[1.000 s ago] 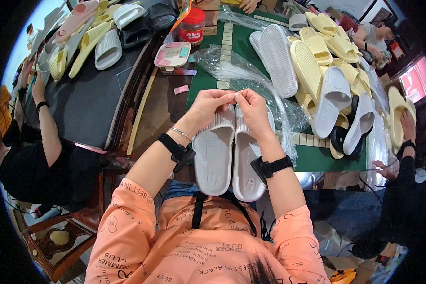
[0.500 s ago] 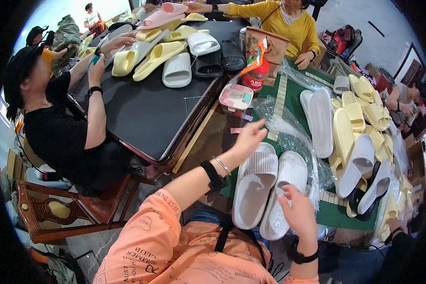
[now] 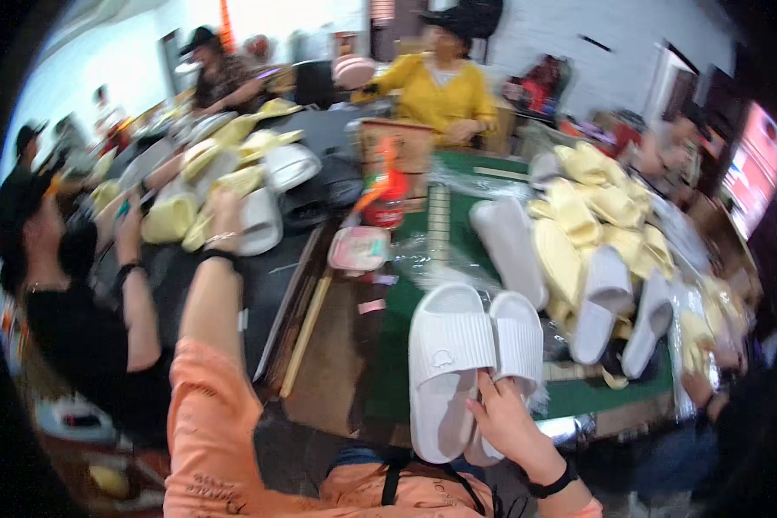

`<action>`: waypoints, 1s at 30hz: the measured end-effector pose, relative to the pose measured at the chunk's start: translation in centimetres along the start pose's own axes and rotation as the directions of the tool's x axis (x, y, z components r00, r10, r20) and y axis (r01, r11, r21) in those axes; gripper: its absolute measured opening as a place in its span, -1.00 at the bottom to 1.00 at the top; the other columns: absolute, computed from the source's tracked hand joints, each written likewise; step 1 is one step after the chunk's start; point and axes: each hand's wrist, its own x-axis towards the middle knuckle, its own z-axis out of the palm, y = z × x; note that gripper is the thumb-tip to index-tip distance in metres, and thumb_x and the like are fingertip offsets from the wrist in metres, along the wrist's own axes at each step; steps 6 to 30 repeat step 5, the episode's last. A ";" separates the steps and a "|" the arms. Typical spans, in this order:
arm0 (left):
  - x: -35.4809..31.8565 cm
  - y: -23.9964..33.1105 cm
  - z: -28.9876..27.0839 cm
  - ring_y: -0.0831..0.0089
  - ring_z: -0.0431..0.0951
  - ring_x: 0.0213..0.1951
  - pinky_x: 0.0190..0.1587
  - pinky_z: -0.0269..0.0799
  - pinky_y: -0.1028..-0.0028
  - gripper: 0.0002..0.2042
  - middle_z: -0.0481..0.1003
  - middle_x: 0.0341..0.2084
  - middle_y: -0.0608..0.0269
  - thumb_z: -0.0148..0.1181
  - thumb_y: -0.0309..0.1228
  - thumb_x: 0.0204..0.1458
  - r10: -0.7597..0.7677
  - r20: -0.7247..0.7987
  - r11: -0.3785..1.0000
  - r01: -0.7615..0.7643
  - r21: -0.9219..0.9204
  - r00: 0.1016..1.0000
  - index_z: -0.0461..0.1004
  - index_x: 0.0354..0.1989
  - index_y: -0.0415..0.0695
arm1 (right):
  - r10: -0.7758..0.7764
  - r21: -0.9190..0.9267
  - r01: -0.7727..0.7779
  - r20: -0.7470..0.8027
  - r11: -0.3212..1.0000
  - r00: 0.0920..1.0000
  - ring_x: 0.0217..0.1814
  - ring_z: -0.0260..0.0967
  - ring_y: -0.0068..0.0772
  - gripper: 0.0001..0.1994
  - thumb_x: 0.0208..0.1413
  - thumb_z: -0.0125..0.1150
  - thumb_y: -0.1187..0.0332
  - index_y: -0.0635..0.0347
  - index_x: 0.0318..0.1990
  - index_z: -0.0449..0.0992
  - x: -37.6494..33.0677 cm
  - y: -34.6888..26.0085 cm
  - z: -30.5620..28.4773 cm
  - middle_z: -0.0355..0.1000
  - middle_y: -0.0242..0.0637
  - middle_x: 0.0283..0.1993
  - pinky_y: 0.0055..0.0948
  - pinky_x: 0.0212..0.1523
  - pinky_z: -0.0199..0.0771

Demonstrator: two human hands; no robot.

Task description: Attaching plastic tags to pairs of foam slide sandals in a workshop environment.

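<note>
A pair of light grey-white slide slippers [image 3: 445, 345] with ribbed straps is at the near edge of the green table. My right hand [image 3: 509, 421] grips the pair from the near side, its fingers at the strap openings. Farther left, my outstretched left hand [image 3: 224, 211] is in the slipper pile on the black table. It is at a pale yellow slipper [image 3: 239, 180], with a white slipper [image 3: 262, 223] just to its right. Motion blur and the back of the hand hide the left fingers.
Yellow and grey slippers [image 3: 570, 211] are heaped on the green table [image 3: 388, 345]. A red-lidded jar [image 3: 382, 203] and a small plastic tub [image 3: 358, 250] stand between the tables. A co-worker in black [image 3: 86, 302] sits at left; another in yellow [image 3: 440, 95] sits across.
My left hand has swung away from above the grey-white slippers, left and forward to the pile. My right hand has closed on the pair. The whole view has shifted.
</note>
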 end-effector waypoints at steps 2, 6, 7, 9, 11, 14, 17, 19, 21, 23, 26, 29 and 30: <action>2.0 -0.9 -2.0 0.53 0.30 -0.73 -0.75 0.18 0.57 -0.74 0.38 -0.54 0.28 -0.08 -0.38 -0.08 -0.296 -0.103 0.955 0.298 -0.001 0.950 0.35 -0.18 -0.09 | 0.030 -0.001 -0.030 -0.082 1.000 0.996 -0.25 0.18 0.13 -0.55 -0.06 0.10 0.36 0.44 -0.03 0.18 0.0 -0.1 -3.0 0.21 0.15 -0.31 -0.09 -0.22 0.21; 4.9 -1.9 -4.0 0.36 0.42 -0.57 -0.63 0.30 0.45 -0.56 0.43 -0.24 0.24 -0.03 -0.30 -0.06 -0.412 0.172 0.876 0.441 -0.195 0.895 0.21 0.08 0.04 | 0.096 -0.117 -0.139 -0.312 0.983 0.945 -0.30 0.24 0.00 -0.49 -0.11 0.13 0.40 0.31 0.03 0.14 1.1 3.1 -8.0 0.26 0.06 -0.34 -0.15 -0.28 0.26; 4.9 -1.9 -4.0 0.36 0.42 -0.57 -0.63 0.30 0.45 -0.56 0.43 -0.24 0.24 -0.03 -0.30 -0.06 -0.412 0.172 0.876 0.441 -0.195 0.895 0.21 0.08 0.04 | 0.096 -0.117 -0.139 -0.312 0.983 0.945 -0.30 0.24 0.00 -0.49 -0.11 0.13 0.40 0.31 0.03 0.14 1.1 3.1 -8.0 0.26 0.06 -0.34 -0.15 -0.28 0.26; 4.9 -1.9 -4.0 0.36 0.42 -0.57 -0.63 0.30 0.45 -0.56 0.43 -0.24 0.24 -0.03 -0.30 -0.06 -0.412 0.172 0.876 0.441 -0.195 0.895 0.21 0.08 0.04 | 0.096 -0.117 -0.139 -0.312 0.983 0.945 -0.30 0.24 0.00 -0.49 -0.11 0.13 0.40 0.31 0.03 0.14 1.1 3.1 -8.0 0.26 0.06 -0.34 -0.15 -0.28 0.26; 4.9 -1.9 -4.0 0.36 0.42 -0.57 -0.63 0.30 0.45 -0.56 0.43 -0.24 0.24 -0.03 -0.30 -0.06 -0.412 0.172 0.876 0.441 -0.195 0.895 0.21 0.08 0.04 | 0.096 -0.117 -0.139 -0.312 0.983 0.945 -0.30 0.24 0.00 -0.49 -0.11 0.13 0.40 0.31 0.03 0.14 1.1 3.1 -8.0 0.26 0.06 -0.34 -0.15 -0.28 0.26; 4.9 -1.9 -4.0 0.36 0.42 -0.57 -0.63 0.30 0.45 -0.56 0.43 -0.24 0.24 -0.03 -0.30 -0.06 -0.412 0.172 0.876 0.441 -0.195 0.895 0.21 0.08 0.04 | 0.096 -0.117 -0.139 -0.312 0.983 0.945 -0.30 0.24 0.00 -0.49 -0.11 0.13 0.40 0.31 0.03 0.14 1.1 3.1 -8.0 0.26 0.06 -0.34 -0.15 -0.28 0.26; 4.9 -1.9 -4.0 0.36 0.42 -0.57 -0.63 0.30 0.45 -0.56 0.43 -0.24 0.24 -0.03 -0.30 -0.06 -0.412 0.172 0.876 0.441 -0.195 0.895 0.21 0.08 0.04 | 0.096 -0.117 -0.139 -0.312 0.983 0.945 -0.30 0.24 0.00 -0.49 -0.11 0.13 0.40 0.31 0.03 0.14 1.1 3.1 -8.0 0.26 0.06 -0.34 -0.15 -0.28 0.26; 4.9 -1.9 -4.0 0.36 0.42 -0.57 -0.63 0.30 0.45 -0.56 0.43 -0.24 0.24 -0.03 -0.30 -0.06 -0.412 0.172 0.876 0.441 -0.195 0.895 0.21 0.08 0.04 | 0.096 -0.117 -0.139 -0.312 0.983 0.945 -0.30 0.24 0.00 -0.49 -0.11 0.13 0.40 0.31 0.03 0.14 1.1 3.1 -8.0 0.26 0.06 -0.34 -0.15 -0.28 0.26; 4.9 -1.9 -4.0 0.36 0.42 -0.57 -0.63 0.30 0.45 -0.56 0.43 -0.24 0.24 -0.03 -0.30 -0.06 -0.412 0.172 0.876 0.441 -0.195 0.895 0.21 0.08 0.04 | 0.096 -0.117 -0.139 -0.312 0.983 0.945 -0.30 0.24 0.00 -0.49 -0.11 0.13 0.40 0.31 0.03 0.14 1.1 3.1 -8.0 0.26 0.06 -0.34 -0.15 -0.28 0.26; 4.9 -1.9 -4.0 0.36 0.42 -0.57 -0.63 0.30 0.45 -0.56 0.43 -0.24 0.24 -0.03 -0.30 -0.06 -0.412 0.172 0.876 0.441 -0.195 0.895 0.21 0.08 0.04 | 0.096 -0.117 -0.139 -0.312 0.983 0.945 -0.30 0.24 0.00 -0.49 -0.11 0.13 0.40 0.31 0.03 0.14 1.1 3.1 -8.0 0.26 0.06 -0.34 -0.15 -0.28 0.26; 4.9 -1.9 -4.0 0.36 0.42 -0.57 -0.63 0.30 0.45 -0.56 0.43 -0.24 0.24 -0.03 -0.30 -0.06 -0.412 0.172 0.876 0.441 -0.195 0.895 0.21 0.08 0.04 | 0.096 -0.117 -0.139 -0.312 0.983 0.945 -0.30 0.24 0.00 -0.49 -0.11 0.13 0.40 0.31 0.03 0.14 1.1 3.1 -8.0 0.26 0.06 -0.34 -0.15 -0.28 0.26; 4.9 -1.9 -4.0 0.36 0.42 -0.57 -0.63 0.30 0.45 -0.56 0.43 -0.24 0.24 -0.03 -0.30 -0.06 -0.412 0.172 0.876 0.441 -0.195 0.895 0.21 0.08 0.04 | 0.096 -0.117 -0.139 -0.312 0.983 0.945 -0.30 0.24 0.00 -0.49 -0.11 0.13 0.40 0.31 0.03 0.14 1.1 3.1 -8.0 0.26 0.06 -0.34 -0.15 -0.28 0.26; 4.9 -1.9 -4.0 0.36 0.42 -0.57 -0.63 0.30 0.45 -0.56 0.43 -0.24 0.24 -0.03 -0.30 -0.06 -0.412 0.172 0.876 0.441 -0.195 0.895 0.21 0.08 0.04 | 0.096 -0.117 -0.139 -0.312 0.983 0.945 -0.30 0.24 0.00 -0.49 -0.11 0.13 0.40 0.31 0.03 0.14 1.1 3.1 -8.0 0.26 0.06 -0.34 -0.15 -0.28 0.26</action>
